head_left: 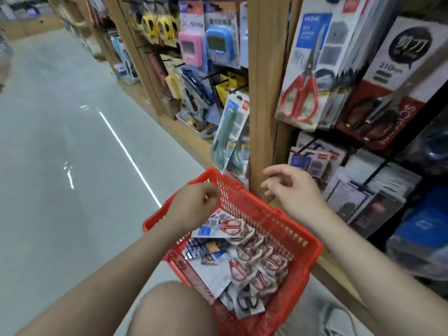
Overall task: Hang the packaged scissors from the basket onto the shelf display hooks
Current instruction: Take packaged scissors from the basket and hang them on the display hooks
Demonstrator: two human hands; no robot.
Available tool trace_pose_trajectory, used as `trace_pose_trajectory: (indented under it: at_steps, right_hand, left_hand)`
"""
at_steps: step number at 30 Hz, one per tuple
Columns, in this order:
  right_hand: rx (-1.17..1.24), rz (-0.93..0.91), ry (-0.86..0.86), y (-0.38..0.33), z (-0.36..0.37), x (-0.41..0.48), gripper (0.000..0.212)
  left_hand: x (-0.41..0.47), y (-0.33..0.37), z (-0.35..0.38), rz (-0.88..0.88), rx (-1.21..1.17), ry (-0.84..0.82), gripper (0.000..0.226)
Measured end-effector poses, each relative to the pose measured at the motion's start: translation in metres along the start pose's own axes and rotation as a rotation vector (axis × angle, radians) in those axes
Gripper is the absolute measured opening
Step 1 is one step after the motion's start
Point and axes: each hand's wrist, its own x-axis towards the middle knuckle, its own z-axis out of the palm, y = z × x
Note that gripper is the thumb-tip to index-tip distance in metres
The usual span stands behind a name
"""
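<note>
A bare knee (pixel 169 309) sits nearest, with the red basket (pixel 278 217) just beyond it on the floor. The packaged scissors (pixel 230 229) lie heaped inside. Above the basket's far rim, the left hand (pixel 194 207) has curled fingers; blur hides whether they hold anything. The right hand (pixel 291 187) hovers with loose, empty fingers. Beyond it, red-handled scissors packs (pixel 305 76) hang on the shelf (pixel 261 93).
</note>
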Motion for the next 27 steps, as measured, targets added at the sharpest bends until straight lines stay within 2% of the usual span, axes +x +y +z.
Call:
trace_pose_trajectory:
  at_steps: [3, 5, 9, 12, 16, 18, 21, 23, 27]
  right_hand:
    - [0.021, 0.281, -0.216, 0.051, 0.037, -0.006, 0.020]
    - [0.021, 0.494, -0.278, 0.085, 0.059, -0.009, 0.020]
    - [0.307, 0.900, -0.081, 0.135, 0.098, -0.011, 0.014]
    - [0.475, 1.091, 0.058, 0.162, 0.129, -0.008, 0.005]
    - [0.578, 1.268, 0.175, 0.197, 0.157, 0.001, 0.012]
    - [0.638, 1.326, 0.199, 0.206, 0.163, 0.009, 0.020]
    - [0.704, 1.318, 0.172, 0.223, 0.174, 0.022, 0.025]
    - [0.680, 1.295, 0.125, 0.236, 0.181, 0.030, 0.034]
    - [0.563, 1.228, 0.116, 0.263, 0.198, 0.040, 0.022]
  left_hand:
    - [-0.023, -0.053, 0.040, -0.170, -0.048, -0.148, 0.027]
    - [-0.031, -0.078, 0.068, -0.258, -0.085, -0.268, 0.028]
    - [-0.028, -0.100, 0.118, -0.364, -0.256, -0.419, 0.025]
    - [-0.016, -0.110, 0.153, -0.410, -0.353, -0.492, 0.023]
    - [-0.001, -0.116, 0.198, -0.426, -0.397, -0.599, 0.020]
    - [0.008, -0.112, 0.214, -0.395, -0.368, -0.668, 0.027]
    - [0.019, -0.105, 0.237, -0.419, -0.430, -0.701, 0.043]
    - [0.023, -0.102, 0.247, -0.483, -0.504, -0.696, 0.045]
    - [0.028, -0.102, 0.249, -0.600, -0.642, -0.645, 0.036]
